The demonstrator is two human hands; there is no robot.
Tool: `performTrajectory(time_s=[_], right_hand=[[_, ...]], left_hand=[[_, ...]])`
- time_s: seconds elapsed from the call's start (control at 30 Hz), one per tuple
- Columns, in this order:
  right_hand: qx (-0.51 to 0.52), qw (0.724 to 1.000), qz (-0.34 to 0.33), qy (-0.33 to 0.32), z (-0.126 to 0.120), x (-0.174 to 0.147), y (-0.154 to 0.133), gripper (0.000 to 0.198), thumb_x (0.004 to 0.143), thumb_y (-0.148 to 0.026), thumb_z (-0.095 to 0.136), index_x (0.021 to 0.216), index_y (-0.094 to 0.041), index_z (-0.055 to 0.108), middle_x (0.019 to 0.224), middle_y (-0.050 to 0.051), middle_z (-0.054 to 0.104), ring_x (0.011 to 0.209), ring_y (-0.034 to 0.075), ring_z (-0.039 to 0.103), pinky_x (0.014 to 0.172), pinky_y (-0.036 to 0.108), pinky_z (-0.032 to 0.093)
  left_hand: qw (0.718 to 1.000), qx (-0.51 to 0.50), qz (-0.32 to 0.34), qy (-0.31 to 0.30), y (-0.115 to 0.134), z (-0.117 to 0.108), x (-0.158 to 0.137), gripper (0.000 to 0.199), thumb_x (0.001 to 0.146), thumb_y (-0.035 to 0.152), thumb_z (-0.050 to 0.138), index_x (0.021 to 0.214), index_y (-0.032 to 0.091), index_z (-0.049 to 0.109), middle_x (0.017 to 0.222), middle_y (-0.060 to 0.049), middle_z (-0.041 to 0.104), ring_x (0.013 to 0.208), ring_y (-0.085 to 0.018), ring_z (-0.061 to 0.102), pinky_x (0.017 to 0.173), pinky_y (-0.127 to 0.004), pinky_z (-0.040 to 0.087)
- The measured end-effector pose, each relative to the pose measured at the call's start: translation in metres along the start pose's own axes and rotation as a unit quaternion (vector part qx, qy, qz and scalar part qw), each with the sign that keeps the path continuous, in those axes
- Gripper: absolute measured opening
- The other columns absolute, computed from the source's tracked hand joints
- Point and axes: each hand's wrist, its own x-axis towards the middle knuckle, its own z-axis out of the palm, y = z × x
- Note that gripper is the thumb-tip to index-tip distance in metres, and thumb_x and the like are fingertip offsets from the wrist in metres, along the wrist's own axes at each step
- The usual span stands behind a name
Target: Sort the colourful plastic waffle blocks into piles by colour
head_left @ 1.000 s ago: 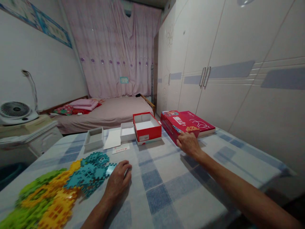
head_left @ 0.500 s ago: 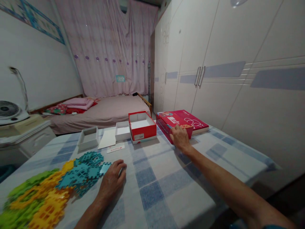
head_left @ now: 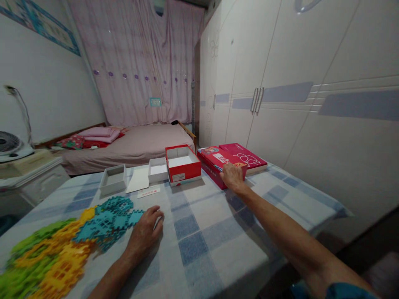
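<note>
Since the earlier frame the view has swung slightly, so everything on the table sits farther left in it; the right hand (head_left: 232,176) now lies a little higher over the near edge of the red box (head_left: 214,161), and the left hand (head_left: 148,230) has kept its place. The right fingers bend over that edge, but whether they pinch it or only press on it I cannot tell. The left hand is relaxed and holds nothing, flat on the cloth (head_left: 195,249) just beside the teal pieces (head_left: 107,224). The box looks like stiff card, probably light if unfilled, perhaps slick where it shines; its long sides seem the best hold, since hard pressing could dent the top. It lies flat, with a bright printed top, white lettering, a round picture at the far end and a darker lettered side. It stands at the table's far right, against or very near a flat red book (head_left: 246,158), with an open shoebox (head_left: 184,169) to its left and a small white tray (head_left: 158,177) beyond.
</note>
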Motion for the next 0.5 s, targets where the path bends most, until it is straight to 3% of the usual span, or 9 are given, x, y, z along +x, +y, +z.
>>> performTrajectory(time_s=[0.2, 0.33, 0.4, 0.5], right_hand=[[0.012, 0.996, -0.066, -0.052, -0.033, -0.077, 0.024, 0.022, 0.086, -0.028, 0.049, 0.085, -0.015, 0.066, 0.09, 0.011, 0.069, 0.083, 0.023, 0.064, 0.066, 0.03, 0.039], [0.096, 0.984, -0.118, -0.091, -0.057, -0.124, 0.043, 0.021, 0.085, -0.031, 0.05, 0.073, -0.019, 0.062, 0.077, 0.003, 0.066, 0.07, 0.017, 0.061, 0.061, 0.027, 0.037], [0.13, 0.983, -0.128, -0.034, -0.059, -0.124, 0.056, 0.021, 0.087, -0.033, 0.048, 0.08, -0.019, 0.062, 0.085, 0.004, 0.066, 0.078, 0.017, 0.061, 0.069, 0.028, 0.04], [0.1, 0.99, -0.045, 0.088, -0.043, -0.1, 0.081, 0.03, 0.088, -0.038, 0.049, 0.105, -0.017, 0.061, 0.111, 0.01, 0.063, 0.103, 0.024, 0.057, 0.084, 0.035, 0.041]], left_hand=[[0.998, -0.012, 0.052, -0.026, 0.027, -0.017, 0.007, 0.026, 0.082, 0.027, 0.047, 0.094, 0.017, 0.067, 0.118, -0.013, 0.062, 0.11, -0.026, 0.06, 0.096, -0.044, 0.049], [0.993, -0.051, 0.103, -0.031, 0.066, -0.016, 0.012, 0.023, 0.083, 0.022, 0.048, 0.097, 0.018, 0.065, 0.12, -0.013, 0.061, 0.111, -0.025, 0.06, 0.097, -0.044, 0.049], [0.987, -0.077, 0.137, -0.034, 0.093, -0.011, 0.015, 0.024, 0.084, 0.018, 0.047, 0.101, 0.018, 0.064, 0.121, -0.012, 0.061, 0.112, -0.023, 0.059, 0.097, -0.043, 0.049], [0.974, -0.112, 0.192, -0.038, 0.135, 0.001, 0.023, 0.03, 0.082, 0.013, 0.048, 0.11, 0.018, 0.06, 0.125, -0.012, 0.059, 0.115, -0.022, 0.056, 0.099, -0.042, 0.048]])
